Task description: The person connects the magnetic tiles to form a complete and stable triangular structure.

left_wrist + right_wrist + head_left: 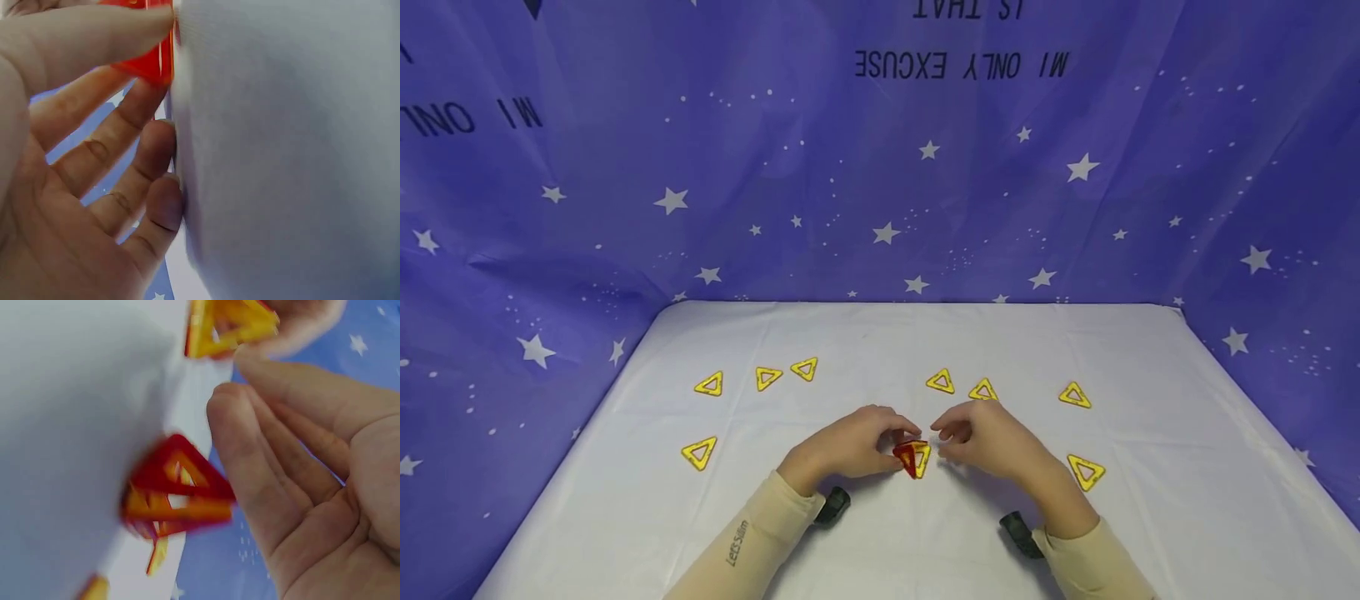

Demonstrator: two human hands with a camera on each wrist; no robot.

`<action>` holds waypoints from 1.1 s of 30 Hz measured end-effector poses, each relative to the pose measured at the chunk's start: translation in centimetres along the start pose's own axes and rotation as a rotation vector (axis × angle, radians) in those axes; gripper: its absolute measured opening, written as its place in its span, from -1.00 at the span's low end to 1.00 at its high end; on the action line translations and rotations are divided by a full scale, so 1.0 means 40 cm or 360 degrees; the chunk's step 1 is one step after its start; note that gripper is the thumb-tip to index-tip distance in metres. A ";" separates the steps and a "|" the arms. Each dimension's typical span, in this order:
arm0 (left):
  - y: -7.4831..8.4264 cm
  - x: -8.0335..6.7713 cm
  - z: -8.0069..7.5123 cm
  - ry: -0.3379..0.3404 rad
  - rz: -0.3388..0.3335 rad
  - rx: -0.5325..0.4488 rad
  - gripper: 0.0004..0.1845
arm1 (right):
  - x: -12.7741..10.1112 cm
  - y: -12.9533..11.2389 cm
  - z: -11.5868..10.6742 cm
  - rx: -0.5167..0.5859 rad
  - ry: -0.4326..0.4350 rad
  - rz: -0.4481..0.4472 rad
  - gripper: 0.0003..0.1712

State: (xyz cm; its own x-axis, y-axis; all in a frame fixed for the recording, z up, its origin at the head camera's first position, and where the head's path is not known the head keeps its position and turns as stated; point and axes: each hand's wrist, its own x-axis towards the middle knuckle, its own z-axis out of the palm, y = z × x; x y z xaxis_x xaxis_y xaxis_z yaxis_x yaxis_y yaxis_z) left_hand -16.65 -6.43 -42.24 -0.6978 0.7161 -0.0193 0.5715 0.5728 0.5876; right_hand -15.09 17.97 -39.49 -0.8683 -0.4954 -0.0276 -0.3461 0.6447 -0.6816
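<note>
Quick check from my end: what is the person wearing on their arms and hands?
Both hands, left hand and right hand, are bare. Cream sleeves cover both forearms; the left one carries small dark lettering. A black wrist camera sits under each wrist. A thin ring shows on a left finger.

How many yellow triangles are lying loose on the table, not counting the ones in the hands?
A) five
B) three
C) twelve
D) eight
D: the head view shows eight loose yellow triangles on the table, four on each side, such as one at far left and one at far right, while the hands meet over a red and yellow piece.
</note>
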 end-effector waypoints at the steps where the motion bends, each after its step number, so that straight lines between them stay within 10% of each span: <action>1: 0.000 0.000 0.001 -0.0001 -0.0005 -0.0017 -0.57 | -0.004 0.004 -0.013 0.0028 0.0009 0.0020 -0.72; 13: 0.000 -0.001 0.005 -0.0016 -0.0037 -0.0104 -0.63 | -0.061 0.094 -0.143 0.0040 0.0189 0.0342 -0.67; 33: -0.002 -0.001 0.004 -0.0033 -0.0051 -0.0116 -0.62 | -0.127 0.230 -0.190 0.0352 -0.0341 0.0293 -0.48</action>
State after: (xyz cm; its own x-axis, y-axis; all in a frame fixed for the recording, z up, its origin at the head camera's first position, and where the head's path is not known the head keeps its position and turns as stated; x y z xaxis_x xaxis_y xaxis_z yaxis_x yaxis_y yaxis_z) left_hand -16.60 -6.44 -42.43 -0.7057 0.7063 -0.0557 0.5154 0.5657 0.6438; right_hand -16.55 30.84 -40.07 -0.8066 -0.5084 -0.3016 -0.0850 0.6047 -0.7919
